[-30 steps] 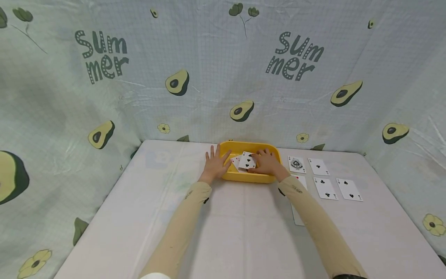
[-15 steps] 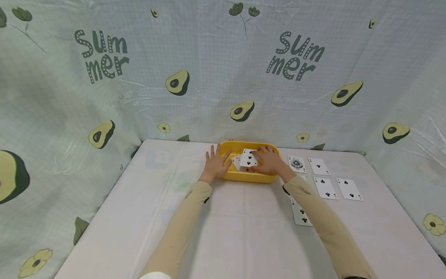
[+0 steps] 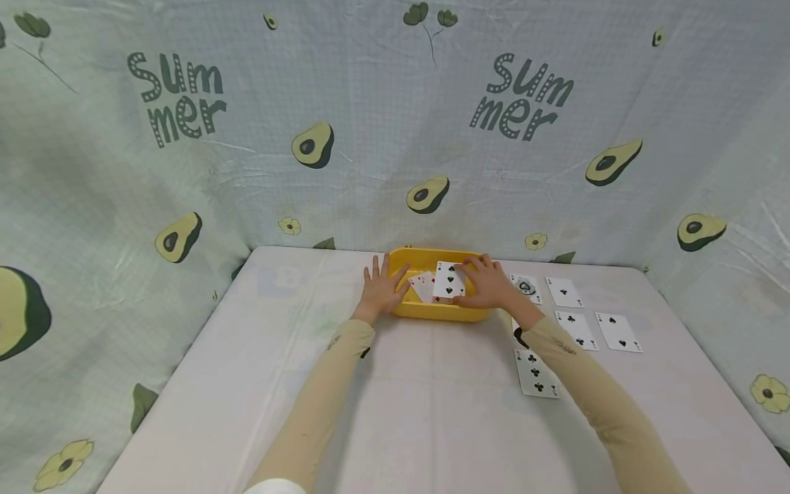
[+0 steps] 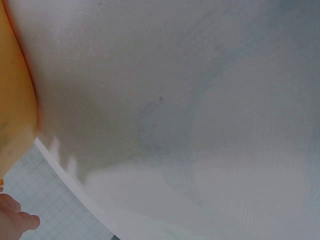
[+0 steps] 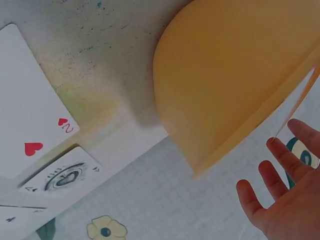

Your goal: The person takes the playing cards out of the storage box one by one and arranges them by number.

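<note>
A yellow tray (image 3: 441, 312) stands at the table's far edge with several playing cards in it, among them red-suited cards (image 3: 422, 286). Above these, my right hand (image 3: 490, 285) pinches the three of spades (image 3: 448, 279) by its right side. In the right wrist view that card (image 5: 296, 106) appears edge-on at the fingertips. My left hand (image 3: 378, 291) has its fingers spread and rests against the tray's left end, thumb over the rim. Only some of its fingers (image 4: 15, 215) enter the left wrist view. My right hand partly covers the tray's right end.
Right of the tray lie the ace of spades (image 3: 526, 286), ace of clubs (image 3: 564, 292), two of clubs (image 3: 574, 326), two of spades (image 3: 618, 332) and three of clubs (image 3: 532, 374). My right forearm mostly hides the two of hearts (image 5: 25, 110). A printed cloth (image 3: 370, 137) hangs behind.
My right hand has lifted the three of spades off the other cards and moved it slightly right. More of the three of clubs shows now. My left hand has stayed put.
</note>
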`<control>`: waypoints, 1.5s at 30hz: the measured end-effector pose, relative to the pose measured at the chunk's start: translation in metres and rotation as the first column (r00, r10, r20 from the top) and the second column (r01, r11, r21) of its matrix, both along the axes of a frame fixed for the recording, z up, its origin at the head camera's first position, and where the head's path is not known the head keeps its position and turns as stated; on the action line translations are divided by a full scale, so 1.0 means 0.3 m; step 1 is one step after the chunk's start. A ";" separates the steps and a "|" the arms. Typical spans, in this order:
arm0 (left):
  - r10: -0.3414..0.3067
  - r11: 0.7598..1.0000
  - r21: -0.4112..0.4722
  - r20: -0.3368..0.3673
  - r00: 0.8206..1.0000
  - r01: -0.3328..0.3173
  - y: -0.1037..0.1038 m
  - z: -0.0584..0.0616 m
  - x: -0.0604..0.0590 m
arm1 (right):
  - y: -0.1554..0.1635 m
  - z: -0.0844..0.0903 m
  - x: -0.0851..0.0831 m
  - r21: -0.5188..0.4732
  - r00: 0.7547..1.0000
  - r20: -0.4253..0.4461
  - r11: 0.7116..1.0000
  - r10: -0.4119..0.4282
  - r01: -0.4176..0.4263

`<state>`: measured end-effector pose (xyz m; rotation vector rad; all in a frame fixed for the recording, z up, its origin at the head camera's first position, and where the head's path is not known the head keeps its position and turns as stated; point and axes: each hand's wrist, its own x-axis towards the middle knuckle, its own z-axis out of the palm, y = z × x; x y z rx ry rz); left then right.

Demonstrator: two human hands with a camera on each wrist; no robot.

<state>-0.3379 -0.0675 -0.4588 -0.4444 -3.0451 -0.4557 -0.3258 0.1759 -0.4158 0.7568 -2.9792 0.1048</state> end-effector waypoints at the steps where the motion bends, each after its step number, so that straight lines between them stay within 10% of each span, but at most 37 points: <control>1: 0.001 1.000 -0.002 -0.001 1.000 -0.001 0.000 -0.001 -0.001 | 0.003 0.004 0.006 -0.002 1.000 -0.004 1.000 0.002 -0.002; 45: 0.011 1.000 0.010 0.001 1.000 -0.011 0.004 0.004 0.003 | 0.304 -0.015 0.337 -0.050 0.999 0.016 0.998 -0.036 0.037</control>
